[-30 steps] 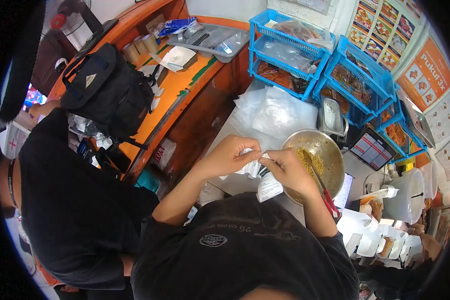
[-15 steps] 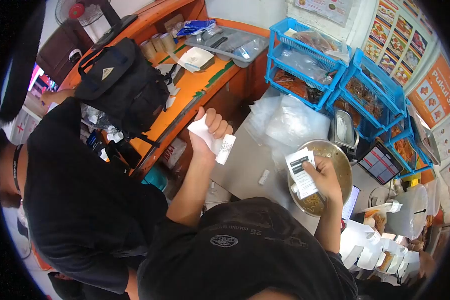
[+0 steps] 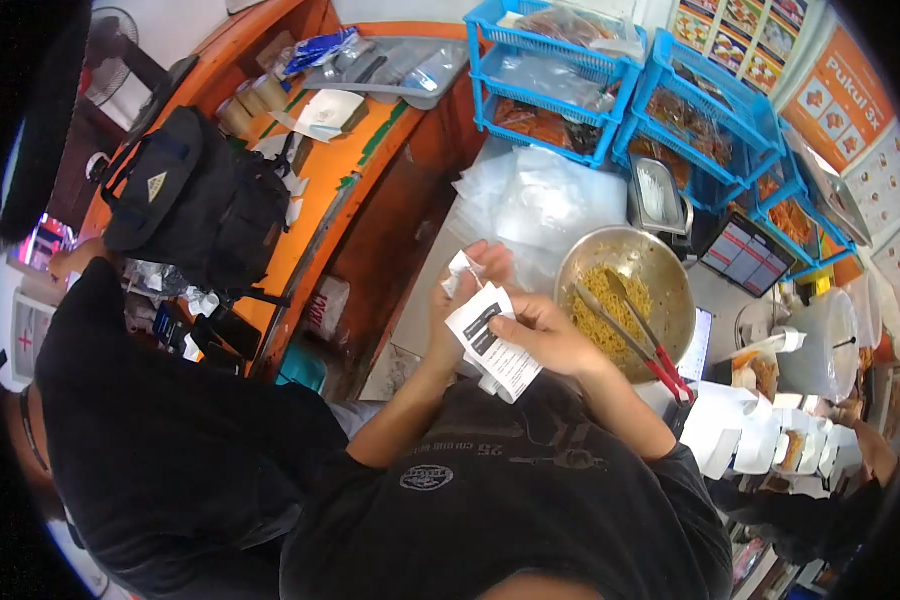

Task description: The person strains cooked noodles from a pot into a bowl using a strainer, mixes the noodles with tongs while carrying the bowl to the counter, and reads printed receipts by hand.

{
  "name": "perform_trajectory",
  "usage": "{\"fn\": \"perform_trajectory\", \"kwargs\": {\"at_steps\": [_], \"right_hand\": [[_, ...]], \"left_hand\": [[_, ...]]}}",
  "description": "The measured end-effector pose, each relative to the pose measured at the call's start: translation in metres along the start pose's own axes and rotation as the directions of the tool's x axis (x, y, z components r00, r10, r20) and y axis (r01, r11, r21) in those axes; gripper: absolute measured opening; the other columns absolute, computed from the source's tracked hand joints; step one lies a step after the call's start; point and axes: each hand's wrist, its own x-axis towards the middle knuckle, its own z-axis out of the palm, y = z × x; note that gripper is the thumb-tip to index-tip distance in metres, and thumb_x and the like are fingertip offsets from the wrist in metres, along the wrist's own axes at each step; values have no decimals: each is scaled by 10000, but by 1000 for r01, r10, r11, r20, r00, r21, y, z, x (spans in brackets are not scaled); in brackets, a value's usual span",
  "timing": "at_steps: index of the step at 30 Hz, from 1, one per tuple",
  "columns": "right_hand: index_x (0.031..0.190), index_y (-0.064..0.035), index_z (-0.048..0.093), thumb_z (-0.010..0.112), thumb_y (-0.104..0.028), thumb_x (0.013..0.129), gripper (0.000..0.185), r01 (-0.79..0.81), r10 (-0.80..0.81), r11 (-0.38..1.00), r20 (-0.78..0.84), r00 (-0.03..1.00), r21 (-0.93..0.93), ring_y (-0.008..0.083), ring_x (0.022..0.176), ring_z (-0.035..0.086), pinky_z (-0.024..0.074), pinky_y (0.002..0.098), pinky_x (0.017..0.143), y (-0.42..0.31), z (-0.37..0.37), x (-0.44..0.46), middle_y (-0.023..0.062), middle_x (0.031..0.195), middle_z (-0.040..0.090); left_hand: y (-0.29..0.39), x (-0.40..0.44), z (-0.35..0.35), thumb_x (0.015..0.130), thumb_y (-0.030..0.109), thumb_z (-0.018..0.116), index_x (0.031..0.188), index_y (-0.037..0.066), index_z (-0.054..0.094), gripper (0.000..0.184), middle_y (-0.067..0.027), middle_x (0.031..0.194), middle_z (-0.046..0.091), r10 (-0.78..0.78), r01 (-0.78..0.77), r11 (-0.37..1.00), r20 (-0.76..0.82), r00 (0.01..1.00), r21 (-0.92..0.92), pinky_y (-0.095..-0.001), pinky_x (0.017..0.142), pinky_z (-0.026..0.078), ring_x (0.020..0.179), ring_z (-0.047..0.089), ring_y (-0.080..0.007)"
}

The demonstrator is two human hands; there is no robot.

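My right hand (image 3: pixel 550 338) holds a printed paper slip (image 3: pixel 510 368) in front of my chest, its thumb pressed on the face of the slip. Just behind the slip, my left hand (image 3: pixel 460 300) is raised with a small piece of white paper (image 3: pixel 461 272) at its fingers; the fingers are blurred and partly hidden by the slip. Right of my hands, a steel bowl (image 3: pixel 678 290) contains yellow noodles (image 3: pixel 610 315), and red-handled tongs (image 3: pixel 660 365) rest in it. Clear plastic bags (image 3: pixel 550 205) lie beyond my hands.
Blue tiered baskets (image 3: pixel 550 65) with packed food stand at the back. A tablet (image 3: pixel 747 253) is right of the bowl, near white boxes (image 3: pixel 720 425). At left, a person in black (image 3: pixel 170 420) is beside a black bag (image 3: pixel 195 205) on an orange counter (image 3: pixel 315 205).
Half a second ago my hands were far apart, each with paper. They have come together before my chest, the printed slip moving left, away from the bowl.
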Motion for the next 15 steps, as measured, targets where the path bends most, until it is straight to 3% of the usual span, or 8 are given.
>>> {"fn": "perform_trajectory", "kwargs": {"at_steps": [1,2,4,6,9,10,13,15], "right_hand": [[1034,-27,615,541,-159,911,195,-41,41,998,-11,999,-54,73,701,586,481,225,637,0,-13,-5,16,829,647],[1028,-37,620,542,-158,910,186,-84,82,991,-23,996,-105,73,671,590,485,226,615,0,-26,-12,15,816,652],[999,-42,625,542,-144,904,162,-40,47,999,-280,959,32,83,626,600,492,230,565,-4,-59,-36,28,805,663],[959,-24,618,539,-135,901,148,19,9,998,-488,873,52,90,634,608,497,229,568,-13,-85,-60,44,810,664],[971,0,614,515,-119,911,166,68,5,994,-634,773,90,86,653,608,496,227,603,-19,-96,-81,63,829,664],[977,2,614,513,-117,912,169,58,5,996,-651,759,75,86,661,609,494,227,610,-18,-95,-87,63,832,665],[995,13,610,507,-114,914,183,12,22,999,-653,757,48,90,700,609,485,228,644,-11,-92,-94,64,849,663],[1007,20,601,517,-126,912,193,-68,38,997,-666,745,-19,90,730,592,466,233,671,-9,-87,-96,52,880,649]], "left_hand": [[8,3,-21,963,215,422,1262,-53,418,401,-186,1240,513,-45,38,987,39,998,155,-318,820,491,971,590,-221],[13,14,-16,955,192,444,1232,-53,461,371,-178,1201,551,117,-93,982,-142,983,164,-289,763,500,878,607,-165],[22,27,-55,965,208,438,1150,13,536,287,-18,753,556,207,-161,937,-123,971,309,-237,524,353,581,425,-64],[15,28,-70,937,182,471,970,45,554,164,23,629,425,221,-90,855,-203,954,510,-249,477,263,528,343,-64],[-39,8,-97,829,160,545,866,50,513,120,-11,672,486,74,-76,656,37,997,751,-275,513,338,561,430,-125],[-57,-3,-92,789,158,568,882,42,519,157,-35,707,518,-17,-178,557,226,974,811,-292,554,385,607,491,-165],[-107,-15,-75,768,107,601,947,14,513,220,-145,964,566,93,-634,132,627,774,762,-363,791,427,888,546,-301],[-135,-32,-99,786,69,586,990,3,507,228,-188,1065,552,-57,-578,211,600,798,788,-382,867,416,983,535,-338]]}}
